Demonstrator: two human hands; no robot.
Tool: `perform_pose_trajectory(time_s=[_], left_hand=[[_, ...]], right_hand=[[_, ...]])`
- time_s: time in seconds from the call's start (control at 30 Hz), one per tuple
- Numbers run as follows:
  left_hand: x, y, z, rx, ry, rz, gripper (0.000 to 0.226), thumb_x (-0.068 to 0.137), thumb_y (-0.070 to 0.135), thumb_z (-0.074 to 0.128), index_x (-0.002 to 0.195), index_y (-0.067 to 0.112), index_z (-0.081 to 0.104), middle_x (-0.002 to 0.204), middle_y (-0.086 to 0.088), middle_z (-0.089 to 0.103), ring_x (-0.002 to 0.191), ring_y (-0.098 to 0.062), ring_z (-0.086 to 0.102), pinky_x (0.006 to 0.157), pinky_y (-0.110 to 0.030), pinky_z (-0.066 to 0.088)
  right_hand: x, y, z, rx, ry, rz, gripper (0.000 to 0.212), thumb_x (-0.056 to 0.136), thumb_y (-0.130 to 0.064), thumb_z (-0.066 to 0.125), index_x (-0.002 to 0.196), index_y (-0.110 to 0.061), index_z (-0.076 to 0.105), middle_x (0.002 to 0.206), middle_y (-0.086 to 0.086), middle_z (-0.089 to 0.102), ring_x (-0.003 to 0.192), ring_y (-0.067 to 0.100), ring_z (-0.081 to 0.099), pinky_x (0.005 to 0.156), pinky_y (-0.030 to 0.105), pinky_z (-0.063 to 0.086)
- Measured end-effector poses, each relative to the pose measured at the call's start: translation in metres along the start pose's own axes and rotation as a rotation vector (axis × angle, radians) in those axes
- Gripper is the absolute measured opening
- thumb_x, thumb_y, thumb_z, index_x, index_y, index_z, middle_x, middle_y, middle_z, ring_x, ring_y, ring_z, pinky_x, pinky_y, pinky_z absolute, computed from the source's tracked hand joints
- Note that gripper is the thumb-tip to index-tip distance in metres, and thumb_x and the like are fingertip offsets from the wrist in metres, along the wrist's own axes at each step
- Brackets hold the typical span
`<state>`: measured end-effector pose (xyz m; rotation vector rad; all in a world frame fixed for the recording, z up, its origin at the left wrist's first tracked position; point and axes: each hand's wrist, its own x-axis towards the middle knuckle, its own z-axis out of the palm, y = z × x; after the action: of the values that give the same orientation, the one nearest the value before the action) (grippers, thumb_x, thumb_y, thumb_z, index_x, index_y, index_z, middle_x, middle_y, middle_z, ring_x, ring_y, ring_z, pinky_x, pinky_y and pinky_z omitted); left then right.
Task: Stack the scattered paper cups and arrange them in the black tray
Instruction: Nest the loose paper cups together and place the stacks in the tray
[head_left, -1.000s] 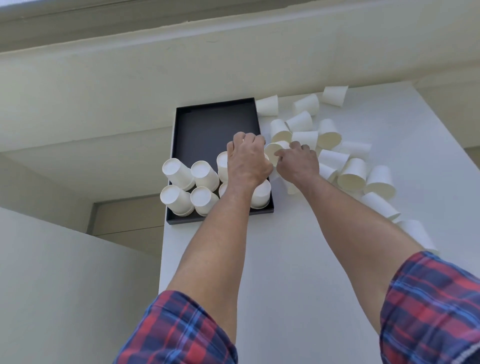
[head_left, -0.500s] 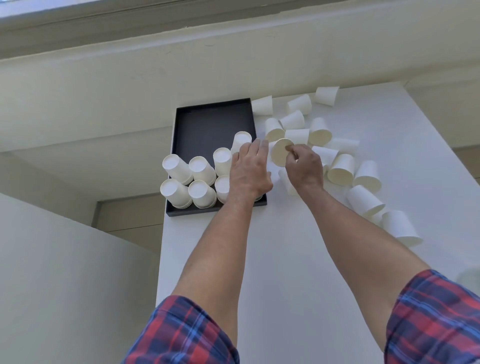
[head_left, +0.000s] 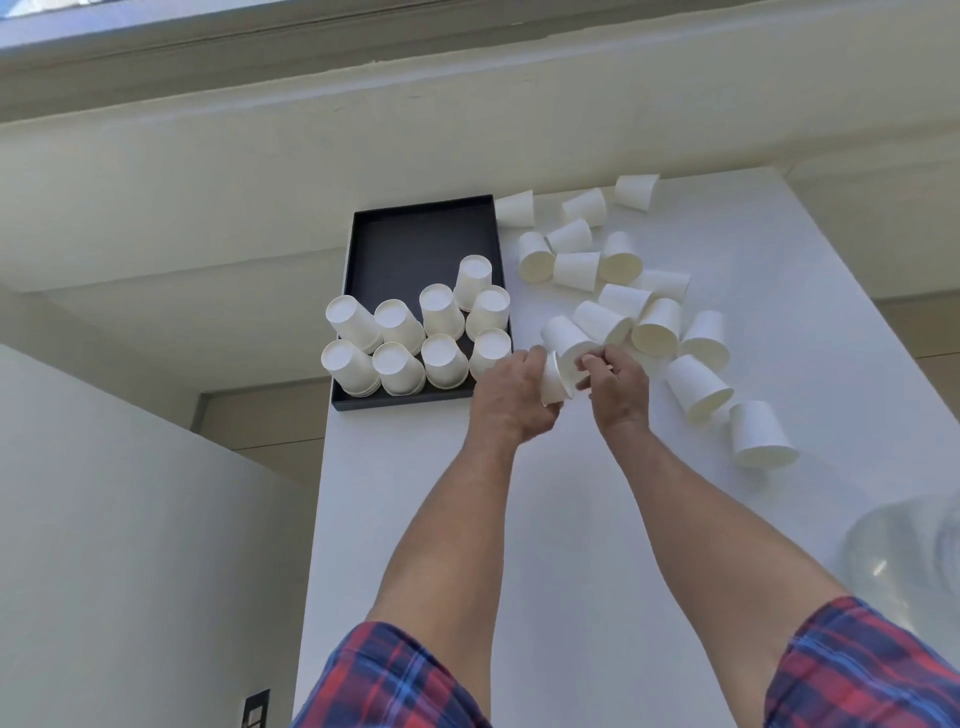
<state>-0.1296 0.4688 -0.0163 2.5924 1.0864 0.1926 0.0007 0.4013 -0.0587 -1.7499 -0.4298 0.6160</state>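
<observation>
In the shallow black rectangular tray (head_left: 415, 244) at the white table's (head_left: 519, 519) far left corner, we count nine upturned stacks of white paper cups (head_left: 400, 358), one more than before. Our left hand (head_left: 511, 395) has withdrawn and now cups a short stack (head_left: 551, 382); our right hand (head_left: 618, 387) pinches another cup (head_left: 569, 340) onto it. About seventeen loose white cups (head_left: 654, 322) lie scattered rightward.

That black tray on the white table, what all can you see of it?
The black tray is a shallow matte rectangle with low upright walls, lying flat at the white table's far left corner. Its far half is bare; the near half holds nine upside-down white cup stacks in rough rows. Loose cups lie just off its right side. Neither hand touches it.
</observation>
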Motion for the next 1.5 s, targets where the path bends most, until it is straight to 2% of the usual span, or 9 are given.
perform_pose_trajectory(time_s=[0.2,0.37,0.5,0.67,0.93,1.03,1.2,1.4,1.5], left_hand=[[-0.026,-0.007,0.009,-0.002,-0.021,-0.063,0.055,0.083,0.043,0.075,0.124,0.017,0.050,0.118,-0.002,0.064,0.107,-0.028,0.062,0.077,-0.037,0.044],[-0.041,-0.023,0.009,-0.012,-0.033,-0.110,0.057,0.083,0.043,0.076,0.126,0.016,0.051,0.122,-0.001,0.063,0.110,-0.027,0.060,0.083,-0.038,0.047],[-0.045,-0.035,0.007,-0.013,-0.047,-0.158,0.063,0.083,0.045,0.077,0.132,0.017,0.050,0.126,-0.001,0.062,0.113,-0.027,0.059,0.088,-0.037,0.047],[-0.042,-0.040,0.001,-0.087,-0.088,-0.255,0.067,0.080,0.046,0.079,0.135,0.023,0.048,0.126,0.002,0.060,0.117,-0.024,0.057,0.091,-0.039,0.050],[-0.036,-0.032,-0.011,-0.289,-0.072,-0.362,0.067,0.067,0.057,0.081,0.122,0.033,0.051,0.110,0.011,0.059,0.103,-0.019,0.060,0.080,-0.039,0.054],[-0.034,-0.031,-0.018,-0.339,-0.075,-0.373,0.078,0.062,0.063,0.081,0.128,0.036,0.050,0.108,0.014,0.057,0.100,-0.018,0.060,0.080,-0.038,0.056],[-0.033,-0.033,-0.032,-0.539,-0.106,-0.395,0.095,0.057,0.062,0.086,0.142,0.041,0.047,0.121,0.015,0.056,0.109,-0.017,0.061,0.086,-0.042,0.060],[-0.028,-0.027,-0.044,-0.933,-0.213,-0.399,0.089,0.071,0.036,0.090,0.146,0.044,0.044,0.129,0.008,0.058,0.103,-0.020,0.068,0.053,-0.030,0.058],[-0.024,-0.033,-0.045,-0.983,-0.227,-0.436,0.058,0.075,0.040,0.085,0.122,0.039,0.053,0.115,-0.004,0.068,0.071,-0.024,0.073,0.043,-0.021,0.045]], right_hand=[[0.002,-0.008,0.011,-0.059,-0.204,0.166,0.021,0.094,-0.052,0.054,0.106,-0.041,0.067,0.112,-0.009,0.065,0.078,0.019,0.067,0.073,0.033,0.052],[0.007,-0.014,0.023,-0.029,-0.282,0.269,0.038,0.098,-0.043,0.054,0.134,-0.030,0.057,0.124,-0.009,0.059,0.080,0.017,0.065,0.068,0.032,0.050],[-0.001,-0.006,0.024,-0.027,-0.137,0.234,0.033,0.093,-0.037,0.063,0.120,-0.018,0.067,0.111,-0.004,0.069,0.069,0.009,0.069,0.063,0.028,0.048],[-0.017,0.010,0.013,-0.016,0.086,0.053,0.013,0.089,-0.021,0.065,0.089,-0.030,0.073,0.092,-0.010,0.072,0.065,0.015,0.063,0.070,0.030,0.054],[-0.028,0.005,0.008,0.300,-0.121,0.044,0.025,0.085,0.001,0.063,0.097,-0.018,0.074,0.075,-0.001,0.064,0.059,0.013,0.048,0.055,0.021,0.042],[-0.030,-0.003,0.009,0.387,-0.130,0.053,0.025,0.082,0.003,0.059,0.091,-0.014,0.075,0.065,-0.002,0.062,0.051,0.013,0.043,0.049,0.020,0.037],[-0.031,-0.012,0.009,0.467,-0.185,0.065,0.027,0.088,0.006,0.053,0.104,-0.008,0.069,0.066,0.005,0.057,0.050,0.018,0.042,0.049,0.025,0.033],[-0.036,-0.019,0.021,0.392,-0.383,0.108,0.032,0.077,-0.013,0.061,0.104,-0.014,0.078,0.071,0.009,0.051,0.056,0.017,0.041,0.052,0.027,0.027],[-0.036,-0.025,0.026,0.338,-0.374,0.121,0.033,0.072,-0.019,0.062,0.099,-0.014,0.080,0.063,0.005,0.051,0.054,0.017,0.040,0.053,0.027,0.025]])
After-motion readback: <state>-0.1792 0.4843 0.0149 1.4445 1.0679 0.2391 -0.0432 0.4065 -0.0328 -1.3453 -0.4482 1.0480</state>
